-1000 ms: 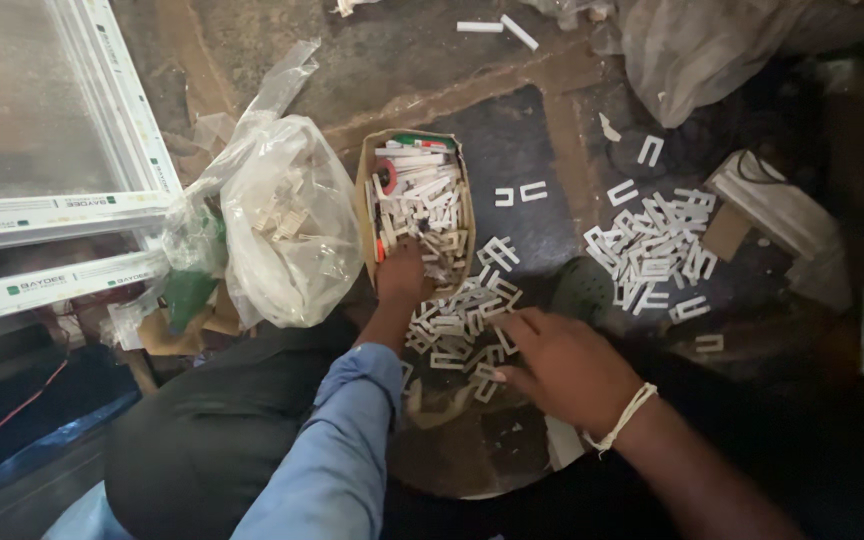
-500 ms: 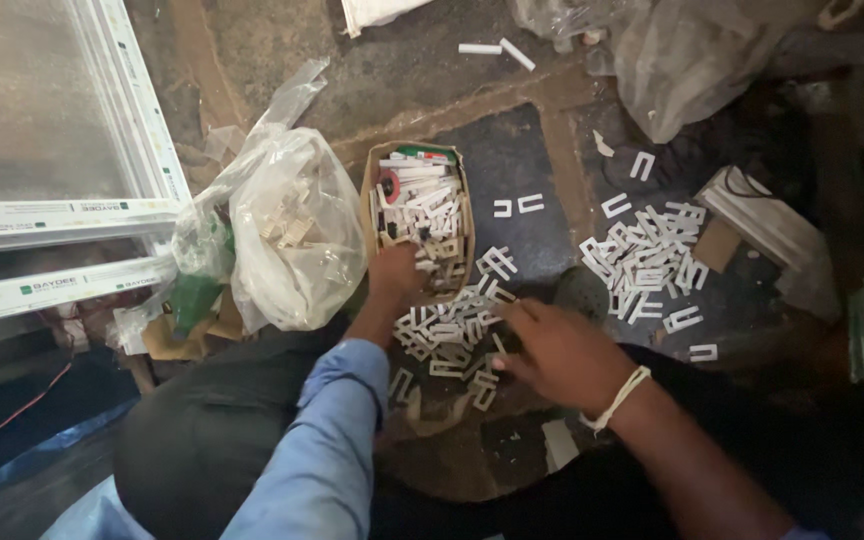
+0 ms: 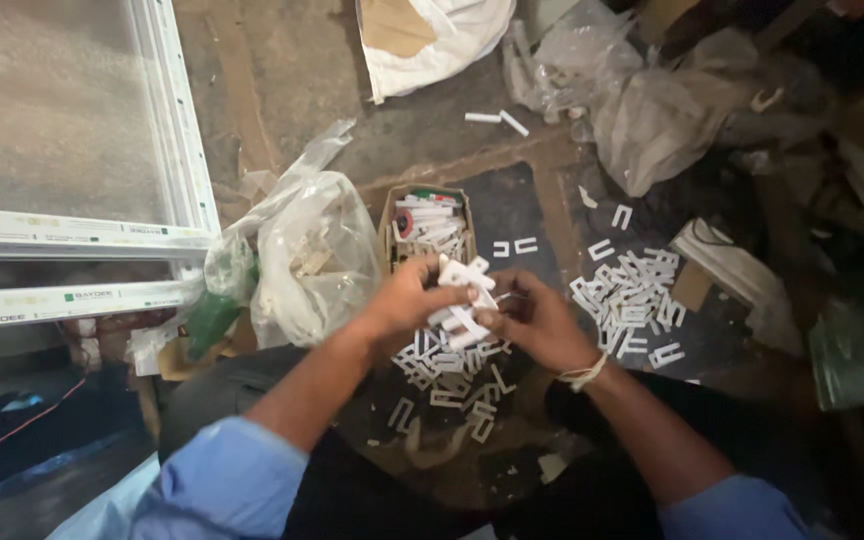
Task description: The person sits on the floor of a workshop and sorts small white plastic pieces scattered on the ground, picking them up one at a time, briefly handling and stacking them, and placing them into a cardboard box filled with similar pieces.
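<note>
White clips: small bunch of white plastic clips held at scene centre, between both hands, above the loose pile on the floor.
Left hand: left hand closed on the bunch from the left side.
Right hand: right hand pinching the same bunch from the right; fingertips of both hands nearly meet.
Box: open cardboard box of similar pieces, just beyond the hands.
Second pile: second pile to the right, well apart.
Bag: clear plastic bag left of the box.
Frame: white window frame far left.
</note>
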`<state>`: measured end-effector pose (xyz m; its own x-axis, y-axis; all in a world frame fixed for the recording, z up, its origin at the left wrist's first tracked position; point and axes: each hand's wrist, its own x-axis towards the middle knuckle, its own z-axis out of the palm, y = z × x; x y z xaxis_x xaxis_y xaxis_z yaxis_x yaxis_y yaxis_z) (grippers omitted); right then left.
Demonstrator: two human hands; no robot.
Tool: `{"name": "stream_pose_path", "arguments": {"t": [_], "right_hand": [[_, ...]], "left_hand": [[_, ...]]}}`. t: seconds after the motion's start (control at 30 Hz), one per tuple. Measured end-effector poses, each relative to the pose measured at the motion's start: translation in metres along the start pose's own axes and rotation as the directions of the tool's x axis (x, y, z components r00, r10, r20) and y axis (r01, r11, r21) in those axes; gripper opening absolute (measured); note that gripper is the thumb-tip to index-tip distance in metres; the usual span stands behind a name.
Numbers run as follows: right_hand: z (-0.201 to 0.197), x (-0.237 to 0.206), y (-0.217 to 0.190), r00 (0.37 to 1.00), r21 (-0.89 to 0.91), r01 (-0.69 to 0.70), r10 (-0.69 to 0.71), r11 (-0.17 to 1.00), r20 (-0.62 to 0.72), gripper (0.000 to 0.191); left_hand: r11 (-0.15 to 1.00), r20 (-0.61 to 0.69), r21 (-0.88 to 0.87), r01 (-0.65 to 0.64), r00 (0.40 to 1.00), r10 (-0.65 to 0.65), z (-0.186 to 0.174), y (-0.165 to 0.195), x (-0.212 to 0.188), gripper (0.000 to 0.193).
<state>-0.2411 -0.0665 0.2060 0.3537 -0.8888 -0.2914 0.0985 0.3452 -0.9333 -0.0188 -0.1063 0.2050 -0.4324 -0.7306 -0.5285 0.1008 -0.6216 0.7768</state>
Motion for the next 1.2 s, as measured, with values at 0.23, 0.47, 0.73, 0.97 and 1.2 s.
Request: {"name": "stream_pose_path", "arguments": {"t": [0.23, 0.47, 0.73, 0.97, 1.2], "right_hand": [[0.006, -0.006, 0.016, 0.983, -0.116, 0.047, -0.067, 0.992, -0.173, 0.023], [-0.006, 0.0, 0.031, 0.984, -0.126, 0.029, -0.05, 0.992, -0.172, 0.028], [-0.018, 0.003, 0.041, 0.946, 0.212, -0.066, 0.129, 0.975, -0.299, 0.03], [-0.02, -0.009, 0.042, 0.996, 0.587, 0.018, 0.035, 0.809, -0.078, 0.027], [-0.017, -0.008, 0.031, 0.994, 0.037, -0.07, 0.073, 0.997, -0.079, 0.023]], "left_hand": [[0.965, 0.059, -0.017, -0.262, 0.963, 0.263, 0.006, -0.017, -0.01, 0.024], [0.945, -0.098, -0.175, -0.277, 0.96, 0.263, -0.018, -0.016, -0.001, 0.023], [0.968, -0.17, 0.14, -0.208, 0.958, 0.231, -0.017, -0.023, -0.003, 0.031], [0.943, -0.147, 0.246, -0.226, 0.953, 0.266, -0.006, -0.038, -0.001, 0.032], [0.922, -0.207, 0.332, -0.2, 0.938, 0.279, -0.005, -0.029, -0.001, 0.034]]}}
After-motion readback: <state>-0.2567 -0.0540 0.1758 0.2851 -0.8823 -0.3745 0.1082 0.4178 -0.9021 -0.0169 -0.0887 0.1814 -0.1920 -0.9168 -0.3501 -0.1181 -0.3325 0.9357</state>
